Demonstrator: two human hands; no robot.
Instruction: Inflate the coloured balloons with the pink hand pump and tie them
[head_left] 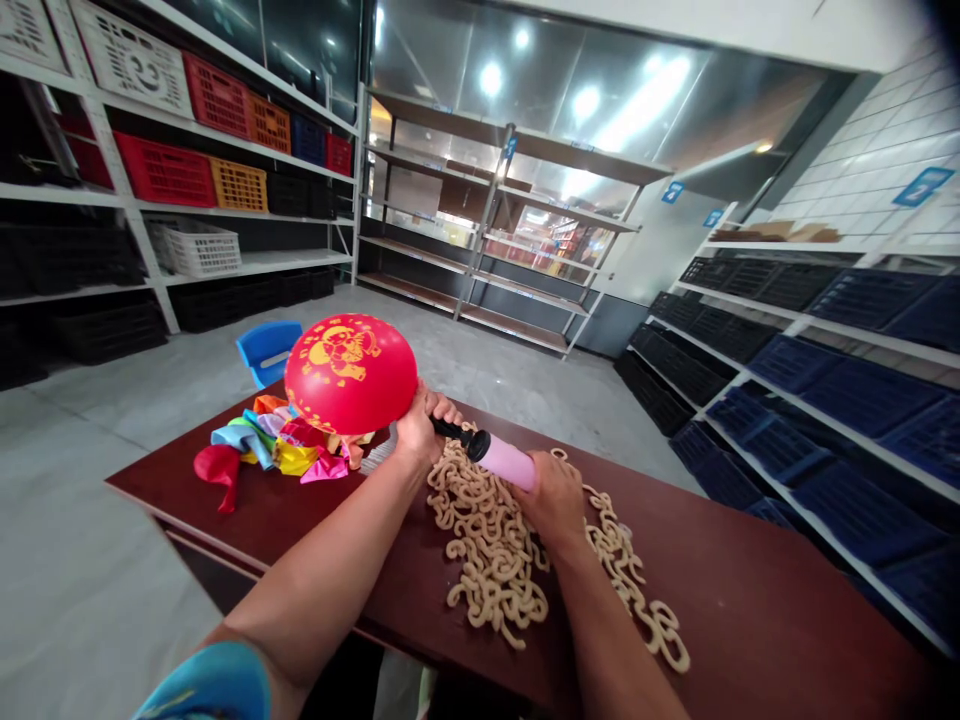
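Head view: hands (421, 428) grip red balloon (351, 372) and pink pump (507, 462); blue sign (922, 187) reads 2.

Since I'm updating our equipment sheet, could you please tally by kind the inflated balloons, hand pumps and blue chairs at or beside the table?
Inflated balloon: 1
Hand pump: 1
Blue chair: 1
Total: 3

My left hand (421, 428) grips the black end of the pink pump (484, 448), touching the red balloon (351, 375); my right hand (553, 495) clasps the barrel (510, 463), limp balloons (295, 457) and beige curls (487, 530) littering the worktop (742, 580)!
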